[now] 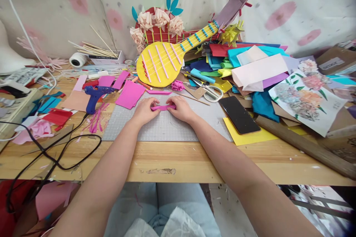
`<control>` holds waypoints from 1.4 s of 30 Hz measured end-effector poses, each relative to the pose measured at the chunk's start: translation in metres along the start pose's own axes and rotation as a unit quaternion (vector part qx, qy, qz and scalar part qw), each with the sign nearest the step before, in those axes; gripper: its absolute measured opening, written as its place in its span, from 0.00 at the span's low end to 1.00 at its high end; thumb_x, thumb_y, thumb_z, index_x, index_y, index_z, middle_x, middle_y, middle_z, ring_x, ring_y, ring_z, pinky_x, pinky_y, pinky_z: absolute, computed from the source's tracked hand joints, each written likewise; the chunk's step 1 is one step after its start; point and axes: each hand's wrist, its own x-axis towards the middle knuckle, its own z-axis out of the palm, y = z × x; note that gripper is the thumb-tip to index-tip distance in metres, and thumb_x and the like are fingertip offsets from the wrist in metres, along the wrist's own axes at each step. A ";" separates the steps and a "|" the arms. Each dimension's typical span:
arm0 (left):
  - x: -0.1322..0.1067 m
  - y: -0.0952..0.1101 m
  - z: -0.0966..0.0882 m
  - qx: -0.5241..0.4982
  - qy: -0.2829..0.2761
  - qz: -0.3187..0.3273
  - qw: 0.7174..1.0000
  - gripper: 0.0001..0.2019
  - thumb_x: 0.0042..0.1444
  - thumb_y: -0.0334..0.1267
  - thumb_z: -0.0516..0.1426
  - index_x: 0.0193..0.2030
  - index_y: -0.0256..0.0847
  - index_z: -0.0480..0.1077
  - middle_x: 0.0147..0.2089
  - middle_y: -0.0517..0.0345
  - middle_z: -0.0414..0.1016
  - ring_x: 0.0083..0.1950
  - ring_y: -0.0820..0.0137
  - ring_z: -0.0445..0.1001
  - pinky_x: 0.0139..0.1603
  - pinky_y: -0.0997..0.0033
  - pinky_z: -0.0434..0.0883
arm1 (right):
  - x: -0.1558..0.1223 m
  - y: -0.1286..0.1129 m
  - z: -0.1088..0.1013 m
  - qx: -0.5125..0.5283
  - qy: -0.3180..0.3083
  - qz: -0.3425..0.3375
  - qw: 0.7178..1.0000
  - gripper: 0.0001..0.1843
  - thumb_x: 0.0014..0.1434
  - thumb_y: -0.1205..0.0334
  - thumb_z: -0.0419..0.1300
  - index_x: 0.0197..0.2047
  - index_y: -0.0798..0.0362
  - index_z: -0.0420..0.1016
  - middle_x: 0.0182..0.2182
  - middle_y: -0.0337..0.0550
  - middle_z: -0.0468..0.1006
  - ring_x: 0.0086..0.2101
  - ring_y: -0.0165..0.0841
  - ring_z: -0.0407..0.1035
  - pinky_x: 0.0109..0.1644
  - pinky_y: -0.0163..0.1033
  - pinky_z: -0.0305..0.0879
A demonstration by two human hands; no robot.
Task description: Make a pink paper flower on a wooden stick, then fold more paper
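Note:
Both hands rest on a grey cutting mat at the middle of a wooden table. Between them lies a narrow pink paper strip. My left hand pinches its left end with curled fingers. My right hand pinches its right end the same way. Just beyond the hands lie a pink paper sheet and a small pink paper flower. A yellow paper guitar leans behind them.
A blue glue gun with a black cord lies at the left. Scissors and a black phone lie to the right. Coloured paper is heaped at the back right, beside a flower print. A brown tube lies near the right edge.

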 end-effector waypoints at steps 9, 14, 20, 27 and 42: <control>0.005 0.004 0.000 -0.286 0.043 -0.090 0.953 0.06 0.42 0.38 0.60 0.27 0.39 0.69 0.30 0.60 0.71 0.34 0.71 0.69 0.41 0.70 0.66 | 0.002 -0.004 -0.004 0.119 -0.016 0.047 0.992 0.06 0.52 0.59 0.57 0.30 0.53 0.69 0.29 0.39 0.71 0.33 0.31 0.63 0.41 0.37 0.58; 0.005 0.019 0.002 -0.579 0.048 -0.212 0.786 0.12 0.41 0.40 0.63 0.32 0.36 0.70 0.33 0.55 0.75 0.37 0.70 0.74 0.46 0.64 0.69 | 0.005 -0.003 -0.002 0.392 -0.047 0.146 0.907 0.11 0.49 0.54 0.60 0.30 0.52 0.64 0.25 0.36 0.75 0.28 0.28 0.67 0.35 0.35 0.62; 0.004 0.028 0.002 -0.562 0.062 -0.279 0.776 0.10 0.46 0.36 0.61 0.34 0.33 0.71 0.34 0.48 0.78 0.37 0.67 0.77 0.44 0.63 0.72 | 0.005 -0.005 -0.010 0.476 -0.084 0.185 0.856 0.18 0.44 0.50 0.65 0.29 0.53 0.65 0.27 0.39 0.78 0.27 0.26 0.69 0.32 0.33 0.65; 0.004 0.031 -0.001 -0.548 0.071 -0.298 0.778 0.10 0.46 0.37 0.61 0.32 0.32 0.71 0.32 0.48 0.77 0.35 0.65 0.77 0.42 0.63 0.73 | 0.004 -0.007 -0.015 0.470 -0.063 0.205 0.856 0.18 0.43 0.50 0.66 0.28 0.54 0.67 0.24 0.38 0.77 0.23 0.24 0.69 0.27 0.30 0.65; 0.003 0.031 -0.002 -0.529 0.072 -0.303 0.790 0.08 0.48 0.37 0.59 0.32 0.33 0.71 0.33 0.47 0.78 0.36 0.65 0.77 0.41 0.63 0.73 | 0.004 -0.007 -0.013 0.482 -0.082 0.212 0.846 0.17 0.39 0.56 0.69 0.26 0.55 0.67 0.21 0.39 0.77 0.22 0.27 0.70 0.27 0.32 0.68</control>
